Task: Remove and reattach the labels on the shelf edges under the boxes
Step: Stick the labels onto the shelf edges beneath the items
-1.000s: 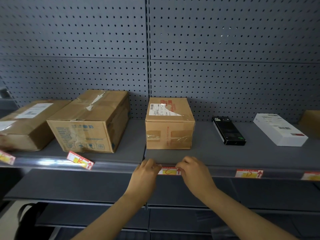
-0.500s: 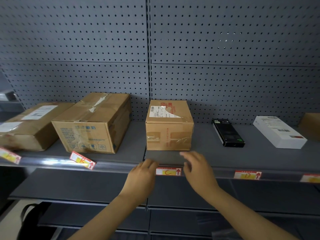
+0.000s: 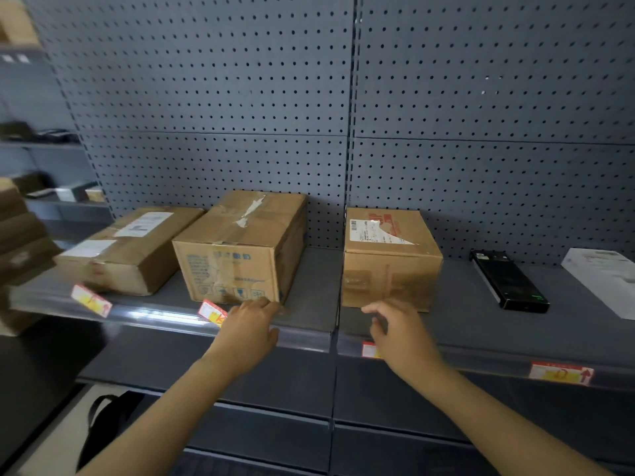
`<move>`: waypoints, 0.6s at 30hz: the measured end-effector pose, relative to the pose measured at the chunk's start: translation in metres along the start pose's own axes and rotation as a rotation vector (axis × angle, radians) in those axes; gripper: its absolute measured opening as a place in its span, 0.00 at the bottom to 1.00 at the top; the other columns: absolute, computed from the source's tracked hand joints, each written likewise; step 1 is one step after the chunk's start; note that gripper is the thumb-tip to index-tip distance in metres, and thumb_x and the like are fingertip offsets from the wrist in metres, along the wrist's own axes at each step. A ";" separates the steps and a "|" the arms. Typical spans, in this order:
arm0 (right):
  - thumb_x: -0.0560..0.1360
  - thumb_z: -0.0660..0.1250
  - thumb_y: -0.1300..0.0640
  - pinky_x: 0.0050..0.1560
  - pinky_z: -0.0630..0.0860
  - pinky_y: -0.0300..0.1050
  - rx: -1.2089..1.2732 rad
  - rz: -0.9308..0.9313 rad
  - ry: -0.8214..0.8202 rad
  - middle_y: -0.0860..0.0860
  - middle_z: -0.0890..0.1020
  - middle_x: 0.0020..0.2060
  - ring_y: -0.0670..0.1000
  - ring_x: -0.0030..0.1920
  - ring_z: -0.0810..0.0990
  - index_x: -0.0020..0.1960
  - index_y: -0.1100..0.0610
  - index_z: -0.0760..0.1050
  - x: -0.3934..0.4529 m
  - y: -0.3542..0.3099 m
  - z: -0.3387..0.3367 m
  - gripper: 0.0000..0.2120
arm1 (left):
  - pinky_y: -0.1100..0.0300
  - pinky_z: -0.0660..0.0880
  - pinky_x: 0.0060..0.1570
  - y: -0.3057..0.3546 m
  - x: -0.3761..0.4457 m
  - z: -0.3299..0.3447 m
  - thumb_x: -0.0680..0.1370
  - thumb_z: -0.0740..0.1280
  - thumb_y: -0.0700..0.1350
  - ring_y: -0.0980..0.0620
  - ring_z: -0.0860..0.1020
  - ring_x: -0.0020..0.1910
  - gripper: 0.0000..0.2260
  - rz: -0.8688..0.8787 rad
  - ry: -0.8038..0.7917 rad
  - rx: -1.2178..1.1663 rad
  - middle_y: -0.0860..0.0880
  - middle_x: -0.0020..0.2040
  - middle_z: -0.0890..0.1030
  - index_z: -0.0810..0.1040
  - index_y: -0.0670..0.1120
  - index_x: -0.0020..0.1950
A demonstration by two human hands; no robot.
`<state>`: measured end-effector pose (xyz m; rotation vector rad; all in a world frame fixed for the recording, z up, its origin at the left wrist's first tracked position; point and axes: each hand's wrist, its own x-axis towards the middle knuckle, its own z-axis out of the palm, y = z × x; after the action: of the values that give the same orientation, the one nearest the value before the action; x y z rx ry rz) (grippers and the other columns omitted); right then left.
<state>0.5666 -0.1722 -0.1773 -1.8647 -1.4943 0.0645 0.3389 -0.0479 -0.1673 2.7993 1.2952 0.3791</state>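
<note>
Along the grey metal shelf I saw three brown cardboard boxes in a row: a flat one at left, a taller printed one in the middle, a small taped one at right, with a black slim device and a white flat carton beyond. My left hand, fingers loosely extended and holding nothing, hovered by the tilted red-and-yellow label on the clear shelf-edge strip under the middle box. My right hand, relaxed and empty, covered most of another label. Two more labels sat further out. The hands were well apart, with bare shelf between the boxes.
</note>
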 end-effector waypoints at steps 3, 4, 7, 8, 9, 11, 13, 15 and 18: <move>0.76 0.62 0.63 0.59 0.71 0.40 -0.014 -0.056 -0.035 0.49 0.79 0.57 0.49 0.60 0.74 0.57 0.53 0.78 0.009 -0.034 0.035 0.13 | 0.55 0.69 0.62 -0.047 0.001 -0.011 0.76 0.65 0.47 0.48 0.73 0.63 0.19 0.005 -0.035 0.056 0.50 0.64 0.76 0.71 0.52 0.67; 0.77 0.62 0.63 0.57 0.70 0.37 -0.014 -0.062 -0.038 0.48 0.79 0.57 0.48 0.59 0.74 0.58 0.53 0.78 0.012 -0.046 0.048 0.13 | 0.54 0.68 0.62 -0.063 0.002 -0.015 0.76 0.65 0.47 0.48 0.73 0.64 0.19 0.012 -0.053 0.073 0.50 0.64 0.75 0.71 0.53 0.67; 0.77 0.61 0.63 0.54 0.69 0.35 -0.004 -0.040 -0.043 0.48 0.79 0.56 0.47 0.58 0.74 0.57 0.52 0.78 0.020 -0.079 0.087 0.13 | 0.52 0.69 0.62 -0.112 0.003 -0.029 0.76 0.65 0.46 0.47 0.72 0.65 0.20 0.041 -0.099 0.122 0.51 0.65 0.74 0.70 0.54 0.68; 0.77 0.61 0.63 0.53 0.69 0.36 -0.001 -0.025 -0.048 0.48 0.79 0.56 0.47 0.58 0.73 0.57 0.52 0.78 0.022 -0.091 0.100 0.13 | 0.52 0.69 0.61 -0.126 0.004 -0.033 0.76 0.65 0.46 0.47 0.72 0.64 0.20 0.063 -0.107 0.140 0.51 0.65 0.74 0.70 0.54 0.68; 0.77 0.62 0.62 0.52 0.70 0.36 -0.001 -0.011 -0.053 0.48 0.79 0.55 0.47 0.58 0.73 0.57 0.51 0.78 0.025 -0.102 0.112 0.13 | 0.52 0.70 0.60 -0.139 0.005 -0.036 0.76 0.64 0.45 0.46 0.73 0.63 0.19 0.089 -0.108 0.155 0.50 0.65 0.74 0.71 0.54 0.67; 0.77 0.62 0.62 0.51 0.70 0.37 -0.003 0.018 -0.055 0.48 0.79 0.55 0.47 0.57 0.74 0.57 0.51 0.78 0.029 -0.122 0.131 0.13 | 0.52 0.72 0.59 -0.159 0.007 -0.039 0.76 0.63 0.44 0.45 0.74 0.62 0.20 0.137 -0.103 0.147 0.49 0.65 0.75 0.71 0.54 0.67; 0.77 0.62 0.62 0.53 0.72 0.38 0.001 0.044 -0.046 0.48 0.79 0.55 0.47 0.57 0.74 0.57 0.51 0.78 0.031 -0.138 0.146 0.12 | 0.52 0.72 0.59 -0.171 0.010 -0.038 0.75 0.63 0.44 0.45 0.75 0.61 0.19 0.188 -0.093 0.095 0.50 0.65 0.75 0.72 0.55 0.67; 0.76 0.63 0.61 0.53 0.75 0.43 -0.025 0.054 -0.044 0.48 0.79 0.54 0.48 0.56 0.75 0.57 0.51 0.78 0.030 -0.151 0.158 0.12 | 0.54 0.73 0.57 -0.176 0.013 -0.033 0.76 0.63 0.45 0.46 0.75 0.60 0.17 0.227 -0.092 0.030 0.50 0.63 0.77 0.74 0.55 0.64; 0.77 0.63 0.60 0.51 0.76 0.47 -0.078 0.070 -0.069 0.48 0.79 0.52 0.50 0.54 0.75 0.55 0.51 0.78 0.029 -0.162 0.170 0.10 | 0.55 0.73 0.53 -0.175 0.018 -0.024 0.76 0.65 0.46 0.47 0.77 0.57 0.12 0.230 -0.055 -0.051 0.50 0.59 0.80 0.77 0.53 0.60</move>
<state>0.3635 -0.0525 -0.1991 -1.9948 -1.4972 0.1060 0.2135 0.0779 -0.1640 2.9003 0.9415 0.3338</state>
